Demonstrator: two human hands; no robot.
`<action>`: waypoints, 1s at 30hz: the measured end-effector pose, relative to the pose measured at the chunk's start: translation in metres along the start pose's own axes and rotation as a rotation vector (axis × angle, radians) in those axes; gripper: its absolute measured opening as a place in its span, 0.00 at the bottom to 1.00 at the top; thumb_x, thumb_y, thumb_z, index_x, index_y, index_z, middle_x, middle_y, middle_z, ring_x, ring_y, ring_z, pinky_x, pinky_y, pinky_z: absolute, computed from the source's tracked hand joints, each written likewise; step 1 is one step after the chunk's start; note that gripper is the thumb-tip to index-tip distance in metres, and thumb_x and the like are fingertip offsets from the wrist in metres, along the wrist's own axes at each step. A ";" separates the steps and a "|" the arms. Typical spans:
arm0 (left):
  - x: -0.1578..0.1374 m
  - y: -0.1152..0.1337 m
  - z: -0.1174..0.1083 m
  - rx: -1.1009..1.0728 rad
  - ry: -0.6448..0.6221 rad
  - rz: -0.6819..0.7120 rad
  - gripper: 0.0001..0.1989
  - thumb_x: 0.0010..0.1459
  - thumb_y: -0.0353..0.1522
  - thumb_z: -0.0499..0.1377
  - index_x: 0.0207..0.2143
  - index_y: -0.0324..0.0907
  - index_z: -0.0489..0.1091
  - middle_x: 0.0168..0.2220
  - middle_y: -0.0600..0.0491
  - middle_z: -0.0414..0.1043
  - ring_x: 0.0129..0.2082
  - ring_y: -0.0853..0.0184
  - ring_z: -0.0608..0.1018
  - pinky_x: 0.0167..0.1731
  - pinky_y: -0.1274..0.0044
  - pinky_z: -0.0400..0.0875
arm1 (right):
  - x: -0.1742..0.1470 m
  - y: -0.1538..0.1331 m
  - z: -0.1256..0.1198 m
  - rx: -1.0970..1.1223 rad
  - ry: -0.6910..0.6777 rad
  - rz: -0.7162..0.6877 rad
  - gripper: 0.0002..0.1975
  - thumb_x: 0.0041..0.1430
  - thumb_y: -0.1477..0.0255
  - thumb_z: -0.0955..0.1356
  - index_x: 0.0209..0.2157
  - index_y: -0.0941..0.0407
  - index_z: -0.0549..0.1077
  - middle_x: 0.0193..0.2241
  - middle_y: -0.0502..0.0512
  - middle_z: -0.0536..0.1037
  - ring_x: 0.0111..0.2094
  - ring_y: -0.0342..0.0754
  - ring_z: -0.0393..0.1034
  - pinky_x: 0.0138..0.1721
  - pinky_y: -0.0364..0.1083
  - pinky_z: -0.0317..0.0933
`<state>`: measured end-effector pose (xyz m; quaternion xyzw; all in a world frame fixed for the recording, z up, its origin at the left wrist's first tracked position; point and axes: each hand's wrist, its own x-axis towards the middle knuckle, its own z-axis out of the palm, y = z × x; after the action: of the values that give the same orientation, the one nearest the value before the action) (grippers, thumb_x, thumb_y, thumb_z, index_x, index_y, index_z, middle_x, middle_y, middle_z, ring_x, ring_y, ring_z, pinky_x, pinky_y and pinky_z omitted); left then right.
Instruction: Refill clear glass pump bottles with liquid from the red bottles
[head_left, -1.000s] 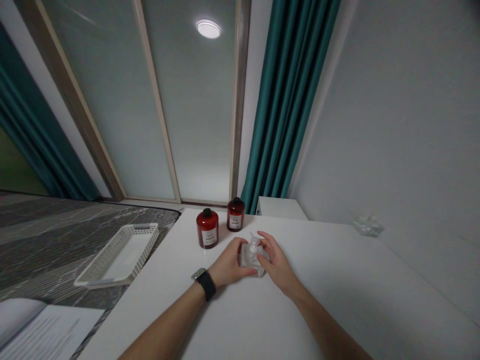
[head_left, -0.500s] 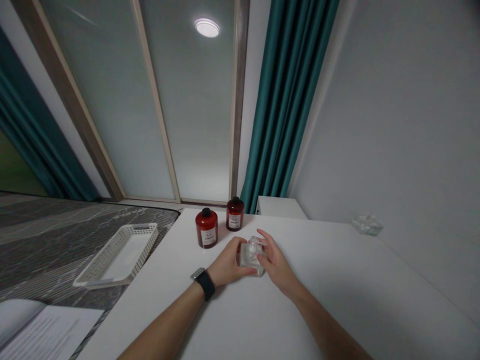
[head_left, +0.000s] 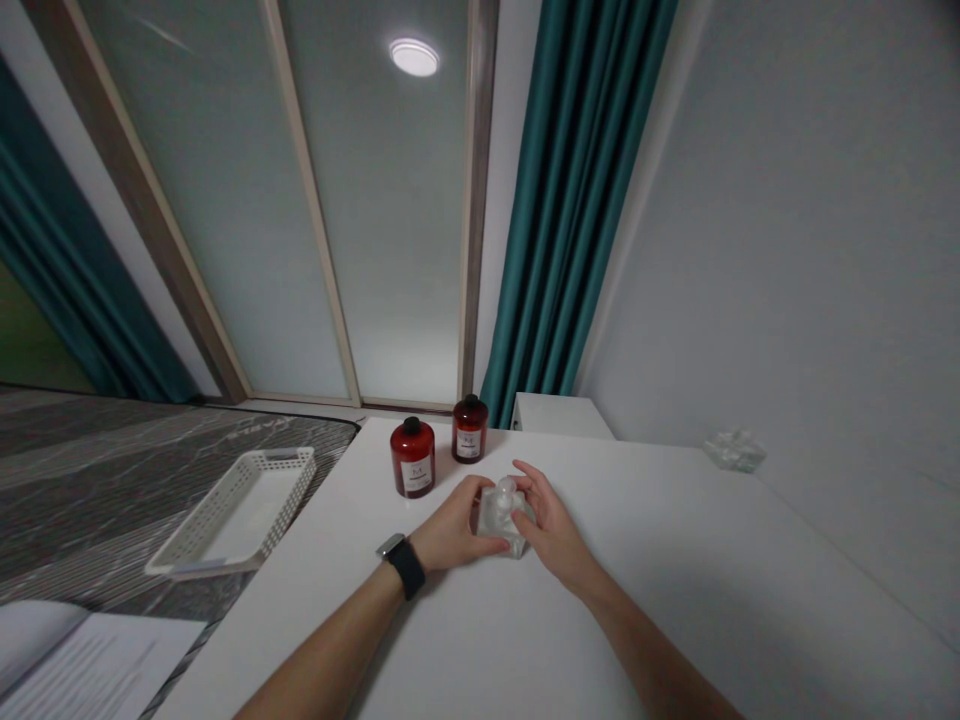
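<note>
A clear, square glass bottle (head_left: 500,510) with a rounded top (head_left: 507,486) is on the white table, between my hands. My left hand (head_left: 455,527) grips its left side, thumb along the near edge and fingers around the far side. From the right, my right hand (head_left: 553,525) curls around the bottle, its thumb against the glass near the top and its index finger reaching past the far side. Beyond my left hand stand two dark red bottles with black caps and white labels, a nearer one (head_left: 413,458) and a farther one (head_left: 469,430).
A crumpled clear plastic item (head_left: 734,451) lies at the table's far right, by the wall. Left of the table (head_left: 480,640), a white perforated basket (head_left: 287,512) and an open book (head_left: 105,660) rest on a dark striped surface. A white cabinet (head_left: 566,414) stands behind.
My hands and the glass bottle have barely shifted; the right index fingertip has drawn slightly back from the rounded top. The red bottles stay where they were.
</note>
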<state>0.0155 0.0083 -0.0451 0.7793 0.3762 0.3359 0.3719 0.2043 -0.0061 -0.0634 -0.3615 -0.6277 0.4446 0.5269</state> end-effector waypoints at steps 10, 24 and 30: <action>-0.002 0.000 -0.025 0.083 -0.085 0.079 0.30 0.49 0.33 0.68 0.55 0.43 0.65 0.52 0.46 0.70 0.50 0.56 0.73 0.52 0.65 0.68 | 0.000 -0.003 0.000 -0.063 0.027 -0.026 0.28 0.57 0.69 0.68 0.59 0.51 0.61 0.44 0.56 0.73 0.49 0.50 0.69 0.58 0.54 0.58; -0.002 -0.001 -0.022 0.030 -0.084 0.070 0.29 0.49 0.34 0.69 0.54 0.42 0.65 0.51 0.46 0.70 0.49 0.57 0.73 0.51 0.66 0.68 | 0.000 -0.003 0.003 0.010 -0.029 0.022 0.30 0.59 0.69 0.68 0.61 0.49 0.57 0.53 0.59 0.72 0.57 0.53 0.65 0.60 0.57 0.54; -0.001 0.000 -0.022 0.024 -0.077 0.057 0.29 0.48 0.32 0.69 0.53 0.42 0.66 0.50 0.46 0.71 0.49 0.56 0.73 0.50 0.66 0.68 | -0.001 0.005 0.006 -0.080 0.022 -0.001 0.28 0.60 0.67 0.68 0.60 0.50 0.59 0.48 0.57 0.73 0.53 0.52 0.67 0.60 0.56 0.55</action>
<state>-0.0023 0.0144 -0.0346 0.8065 0.3434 0.3115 0.3669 0.1981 -0.0060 -0.0686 -0.3867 -0.6394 0.4149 0.5192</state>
